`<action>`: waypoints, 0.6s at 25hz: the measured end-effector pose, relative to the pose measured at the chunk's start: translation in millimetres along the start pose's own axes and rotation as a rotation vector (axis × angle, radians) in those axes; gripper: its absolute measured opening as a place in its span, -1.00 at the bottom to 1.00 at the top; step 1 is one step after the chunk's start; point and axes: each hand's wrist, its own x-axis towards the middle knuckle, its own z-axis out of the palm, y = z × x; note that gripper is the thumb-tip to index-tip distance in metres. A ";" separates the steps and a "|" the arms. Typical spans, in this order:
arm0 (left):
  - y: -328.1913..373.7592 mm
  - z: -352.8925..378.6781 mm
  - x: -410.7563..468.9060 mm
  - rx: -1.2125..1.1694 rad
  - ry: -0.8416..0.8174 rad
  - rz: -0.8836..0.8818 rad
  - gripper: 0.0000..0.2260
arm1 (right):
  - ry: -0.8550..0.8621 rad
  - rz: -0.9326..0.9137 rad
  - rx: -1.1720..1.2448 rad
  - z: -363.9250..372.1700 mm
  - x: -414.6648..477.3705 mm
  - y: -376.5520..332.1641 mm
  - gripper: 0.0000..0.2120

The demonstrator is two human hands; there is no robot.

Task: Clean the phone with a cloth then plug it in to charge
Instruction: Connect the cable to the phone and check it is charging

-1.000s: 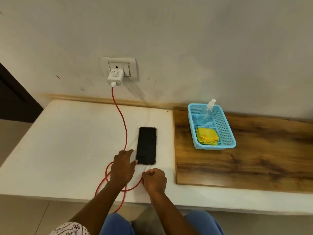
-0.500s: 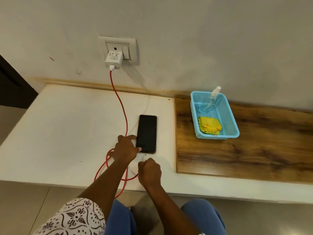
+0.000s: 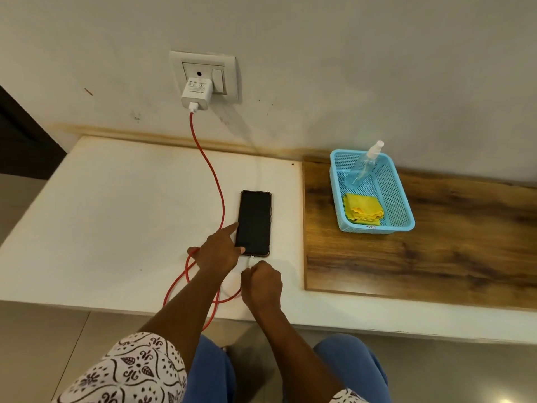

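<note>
Black glossy phone (image 3: 254,222), perhaps on cable (image 3: 213,181).

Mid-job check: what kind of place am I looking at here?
Probably a home room: a white ledge against a painted wall, a wall socket with a charger plugged in, and a blue basket holding a yellow cloth and spray bottle.

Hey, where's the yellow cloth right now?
In the head view, the yellow cloth lies folded at the near end of the blue basket, on the wooden board right of the phone.
</note>
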 end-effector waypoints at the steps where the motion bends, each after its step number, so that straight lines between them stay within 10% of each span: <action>1: -0.3 -0.4 0.7 -0.007 -0.006 -0.003 -0.45 | 0.005 0.005 0.007 0.0 0.6 0.5 -0.67; 15: -2.0 -0.9 -47.0 0.151 0.027 0.095 -0.59 | -0.016 -0.117 -0.072 -13.2 11.1 7.0 -0.68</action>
